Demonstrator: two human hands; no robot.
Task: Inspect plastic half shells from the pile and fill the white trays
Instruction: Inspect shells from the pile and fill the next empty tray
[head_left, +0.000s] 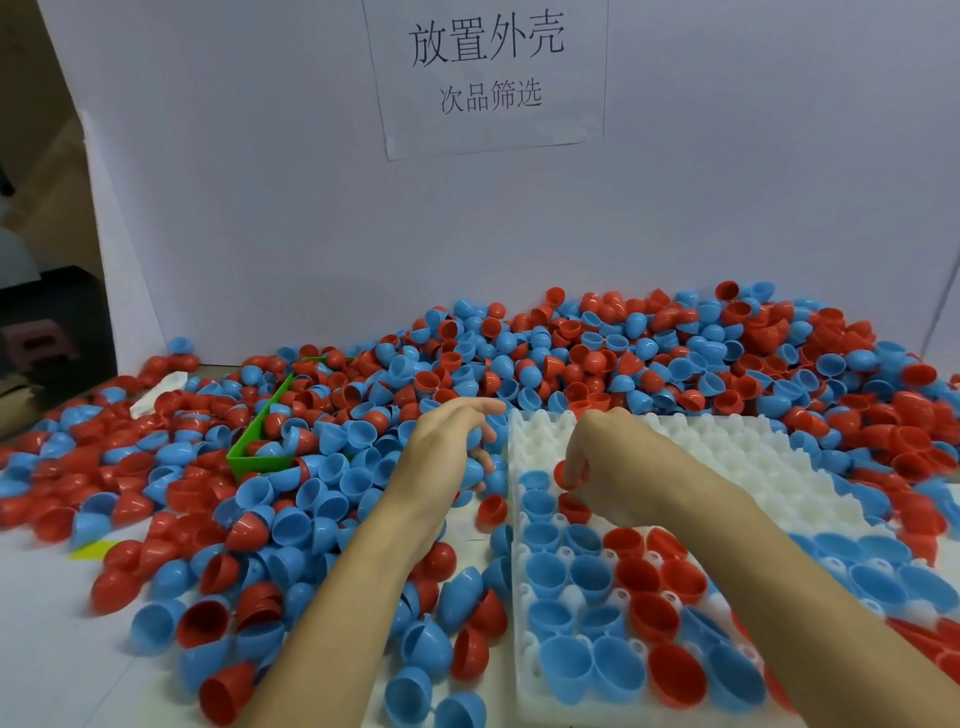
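The right hand (597, 457) pinches a red shell (563, 475) over the white tray (727, 457), just above an empty cup. The left hand (452, 441), beside the tray, curls around blue shells (475, 470).

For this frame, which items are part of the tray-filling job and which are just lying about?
Job: pile of shells; white tray; red shell pinched by right hand; blue shell in left hand.

Lying about: green bin; wall sign; pink stool.

Right hand (597, 457) pinches a red shell (563, 475) over the white tray (727, 452) — left hand (452, 441) in the pile (571, 353).
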